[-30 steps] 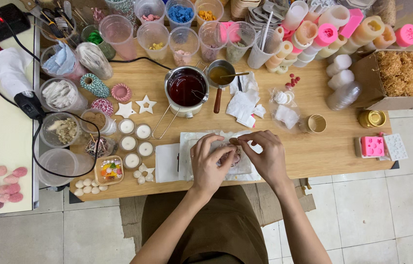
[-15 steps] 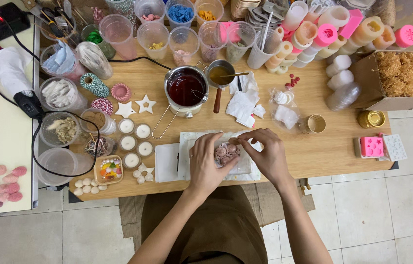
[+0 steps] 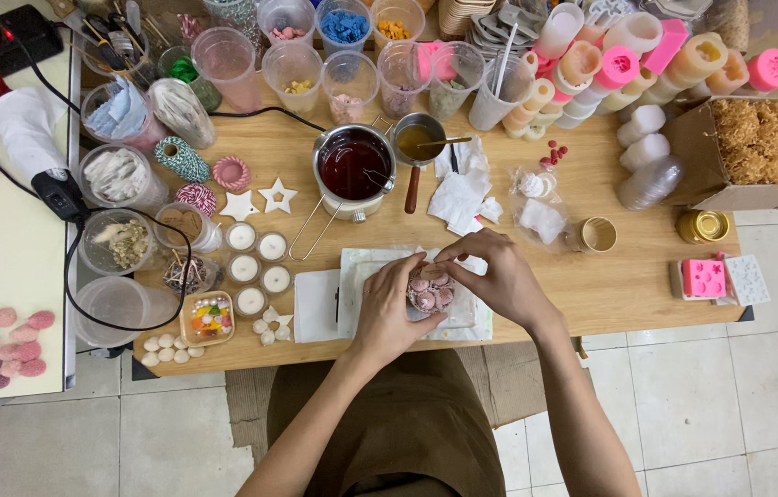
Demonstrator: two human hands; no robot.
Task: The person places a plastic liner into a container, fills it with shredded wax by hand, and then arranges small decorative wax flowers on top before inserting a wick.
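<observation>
Both of my hands meet over a white mat [image 3: 357, 276] at the front edge of the wooden table [image 3: 610, 285]. My left hand [image 3: 387, 308] cups a small round clear jar [image 3: 430, 293] filled with pink shell-like pieces. My right hand [image 3: 490, 271] curls over the jar from the right, its fingertips pinched together just above the rim. Whether the fingers hold a piece is hidden. A metal pot of dark red liquid [image 3: 353, 166] stands just beyond the mat.
Several small white candles [image 3: 251, 258] and star shapes [image 3: 277, 194] lie left of the mat. Plastic cups of coloured bits [image 3: 345, 28] line the back. A cardboard box of straw-like filler [image 3: 762, 143] and pink moulds [image 3: 704, 276] sit at right. Cables [image 3: 85, 267] run at left.
My hands have stayed over the mat. The jar has come more into view between them, and my right fingertips have shifted to the jar's rim.
</observation>
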